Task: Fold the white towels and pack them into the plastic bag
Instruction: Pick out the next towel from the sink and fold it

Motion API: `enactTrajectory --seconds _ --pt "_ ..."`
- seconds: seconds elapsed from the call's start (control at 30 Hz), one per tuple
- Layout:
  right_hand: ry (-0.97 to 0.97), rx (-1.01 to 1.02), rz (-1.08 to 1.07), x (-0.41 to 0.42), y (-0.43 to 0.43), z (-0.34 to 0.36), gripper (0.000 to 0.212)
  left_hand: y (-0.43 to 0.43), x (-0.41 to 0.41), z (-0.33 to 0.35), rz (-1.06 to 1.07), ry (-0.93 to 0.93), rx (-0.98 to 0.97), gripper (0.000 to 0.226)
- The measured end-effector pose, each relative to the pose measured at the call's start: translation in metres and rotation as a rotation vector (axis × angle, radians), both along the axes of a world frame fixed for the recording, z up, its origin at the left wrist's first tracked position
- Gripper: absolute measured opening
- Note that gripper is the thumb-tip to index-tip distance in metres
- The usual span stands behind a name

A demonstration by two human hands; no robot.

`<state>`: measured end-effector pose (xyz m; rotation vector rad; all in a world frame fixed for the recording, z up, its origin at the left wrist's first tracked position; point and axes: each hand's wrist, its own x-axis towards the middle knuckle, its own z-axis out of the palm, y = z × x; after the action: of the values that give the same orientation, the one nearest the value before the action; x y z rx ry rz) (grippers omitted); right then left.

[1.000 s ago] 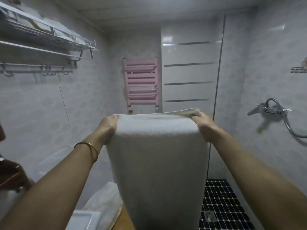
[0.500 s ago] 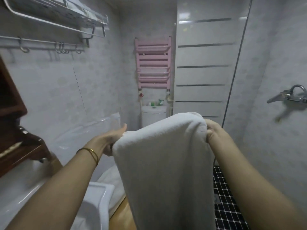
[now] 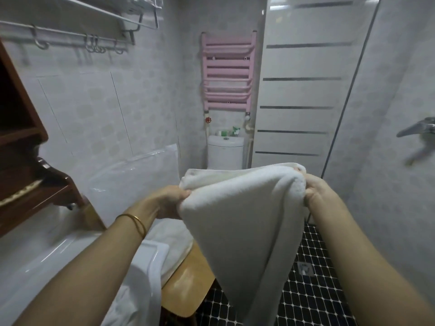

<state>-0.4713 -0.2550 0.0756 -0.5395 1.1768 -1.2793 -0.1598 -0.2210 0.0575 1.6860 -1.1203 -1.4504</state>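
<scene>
A white towel hangs doubled in front of me, its folded top edge bunched between both hands. My left hand grips the top left corner, and my right hand grips the top right corner. The towel narrows toward its lower end, which drops out of view at the bottom. A clear plastic bag leans against the tiled wall at the left, behind my left forearm. Another white towel lies on a wooden stool below my left arm.
A white basin sits at the lower left under a dark wooden shelf unit. A toilet and a pink radiator stand at the back wall. A tap juts from the right wall over dark mosaic floor.
Both hands have lowered the towel and come closer together, so its top edge is now bunched and folded over. My view has tilted down, showing the stool, basin and bag.
</scene>
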Motion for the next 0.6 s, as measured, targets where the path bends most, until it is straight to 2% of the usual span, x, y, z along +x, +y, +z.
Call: enactTrajectory --seconds 0.03,0.07,0.13,0.23,0.3,0.37,0.47,0.53,0.6 --pt "-0.014 0.016 0.004 -0.003 -0.002 -0.002 0.041 -0.003 -0.006 -0.001 0.079 -0.063 -0.058 0.034" --pt "0.070 0.024 0.038 -0.008 -0.005 -0.007 0.035 -0.008 -0.011 -0.004 0.149 -0.137 -0.109 0.039" --pt "0.357 0.027 0.124 -0.016 -0.011 -0.014 0.028 -0.016 -0.018 -0.003 0.259 -0.240 -0.184 0.047" --pt "0.742 0.018 0.171 -0.033 -0.012 -0.026 0.037 -0.028 -0.031 0.001 0.358 -0.116 -0.232 0.051" --pt "0.818 0.073 0.190 -0.042 -0.006 -0.030 0.037 -0.033 -0.045 0.004 0.367 -0.018 -0.202 0.051" --pt "0.728 0.162 0.197 -0.051 -0.007 -0.039 0.038 -0.036 -0.060 0.010 0.333 0.014 -0.218 0.048" --pt "0.483 0.391 0.216 -0.060 0.000 -0.051 0.041 -0.039 -0.077 0.021 0.319 0.026 -0.274 0.049" --pt "0.254 0.415 0.218 -0.062 0.004 -0.064 0.042 -0.042 -0.083 0.027 0.338 0.069 -0.337 0.028" --pt "0.061 0.324 0.221 -0.061 0.007 -0.080 0.043 -0.048 -0.087 0.029 0.340 0.091 -0.377 0.001"
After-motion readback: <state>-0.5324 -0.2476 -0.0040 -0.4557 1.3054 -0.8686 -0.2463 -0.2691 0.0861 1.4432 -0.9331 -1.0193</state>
